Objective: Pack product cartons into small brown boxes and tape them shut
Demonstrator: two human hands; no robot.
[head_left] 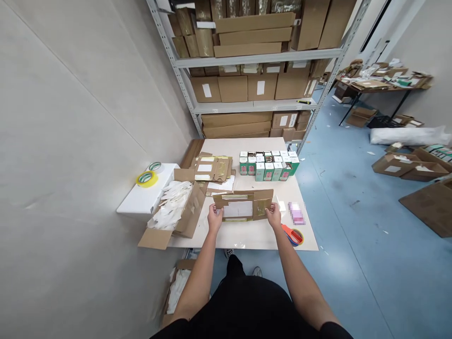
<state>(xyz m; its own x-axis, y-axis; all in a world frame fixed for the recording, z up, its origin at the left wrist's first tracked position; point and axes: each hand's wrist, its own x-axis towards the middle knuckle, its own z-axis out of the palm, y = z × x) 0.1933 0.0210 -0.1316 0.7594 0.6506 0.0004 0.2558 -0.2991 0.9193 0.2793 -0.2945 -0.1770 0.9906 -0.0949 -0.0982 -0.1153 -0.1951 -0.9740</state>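
Head view: we grip a flat brown cardboard box (243, 206) between left hand (215, 217) and right hand (273, 215); pale rectangular tabletop (247, 237) stretches from beneath it to the near edge.

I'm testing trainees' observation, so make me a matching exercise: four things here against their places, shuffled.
Things
1. Flat brown cardboard piece with a white label
2. Small green-and-white cartons
3. Yellow tape roll with a green-and-white core
4. Heap of white paper-like strips

Places
A. Grouped on the far right part of the pale table
B. In the open brown cardboard box at the table's left
C. Between the left hand and right hand
D. On the white surface beside the grey wall

Pairs: 1-C; 2-A; 3-D; 4-B
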